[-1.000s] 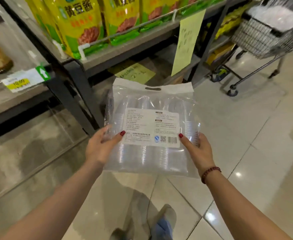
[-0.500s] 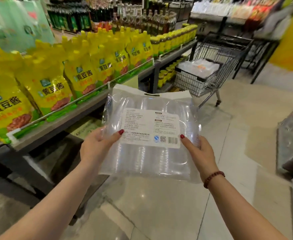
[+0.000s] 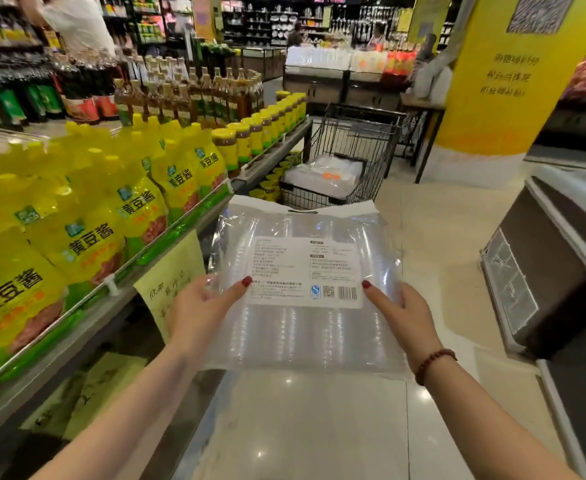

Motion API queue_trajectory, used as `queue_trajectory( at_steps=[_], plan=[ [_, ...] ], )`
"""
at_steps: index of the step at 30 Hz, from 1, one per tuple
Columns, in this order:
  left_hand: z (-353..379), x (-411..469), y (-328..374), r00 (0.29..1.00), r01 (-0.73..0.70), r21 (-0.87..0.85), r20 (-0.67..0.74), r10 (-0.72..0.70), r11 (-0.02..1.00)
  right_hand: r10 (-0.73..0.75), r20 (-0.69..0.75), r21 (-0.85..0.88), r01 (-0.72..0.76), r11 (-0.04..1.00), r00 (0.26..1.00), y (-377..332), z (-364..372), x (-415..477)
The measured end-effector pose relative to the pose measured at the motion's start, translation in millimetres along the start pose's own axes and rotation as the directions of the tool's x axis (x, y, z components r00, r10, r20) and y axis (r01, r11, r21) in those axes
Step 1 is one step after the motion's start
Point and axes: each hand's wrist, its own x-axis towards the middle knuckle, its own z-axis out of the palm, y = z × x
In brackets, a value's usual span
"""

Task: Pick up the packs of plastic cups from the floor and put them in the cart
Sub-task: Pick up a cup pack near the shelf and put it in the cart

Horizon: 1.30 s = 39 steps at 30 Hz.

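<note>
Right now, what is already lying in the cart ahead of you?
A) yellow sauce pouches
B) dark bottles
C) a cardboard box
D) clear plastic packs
D: behind the wire walls of the cart lie clear plastic packs, much like the pack of cups that the left hand and the right hand hold by its sides.

the pack of plastic cups [image 3: 302, 336] at centre is clear, its label [image 3: 305, 268] white with black print and a blue mark. pouches [image 3: 87, 237] on the left — bright yellow, green bases, dark lettering. the pillar [image 3: 492, 116] at upper right is yellow over white; the bracelet [image 3: 435, 363] at lower right — red-brown beads.
</note>
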Motion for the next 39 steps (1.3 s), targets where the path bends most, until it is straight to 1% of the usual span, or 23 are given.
queue_trajectory(
  at_steps=[5, 9, 13, 17, 21, 26, 29, 32, 35, 39],
  plan=[
    [41, 78, 25, 0.992, -0.027, -0.050, 0.123, 0.033, 0.998, 0.015, -0.110, -0.020, -0.017, 1.000, 0.994, -11, 0, 61],
    [83, 132, 31, 0.993, -0.001, -0.019, 0.116, 0.003, 1.000, 0.037, -0.151, -0.042, -0.044, 0.998, 0.988, -9, -11, 113],
    [136, 175, 51, 0.991, -0.012, 0.034, 0.131, 0.008, 0.999, 0.049, -0.186, -0.064, -0.062, 0.996, 0.981, 3, -30, 181],
    [196, 218, 74, 0.994, -0.033, 0.064, 0.102, 0.027, 0.997, 0.043, -0.173, -0.059, -0.054, 0.997, 0.984, 12, -59, 263],
    [253, 257, 99, 0.996, -0.025, 0.044, 0.083, 0.021, 0.999, 0.028, -0.161, -0.040, -0.035, 0.999, 0.987, 5, -90, 337],
    [308, 306, 120, 0.996, -0.034, 0.057, 0.082, 0.029, 0.998, 0.007, -0.145, -0.043, -0.013, 0.999, 0.989, 2, -120, 414],
    [338, 339, 127, 0.997, -0.030, 0.091, 0.074, 0.023, 0.995, 0.021, -0.142, -0.035, -0.026, 0.999, 0.990, 5, -129, 455],
    [370, 377, 132, 0.998, -0.024, 0.086, 0.066, 0.018, 0.996, 0.029, -0.149, -0.030, -0.034, 0.999, 0.988, 5, -135, 497],
    [404, 422, 134, 0.997, 0.015, 0.054, 0.076, -0.019, 0.998, 0.031, -0.166, -0.052, -0.040, 0.998, 0.986, 5, -138, 548],
    [446, 489, 138, 0.996, 0.033, 0.009, 0.086, -0.034, 0.999, 0.035, -0.170, -0.073, -0.048, 0.996, 0.985, 6, -135, 624]
  ],
)
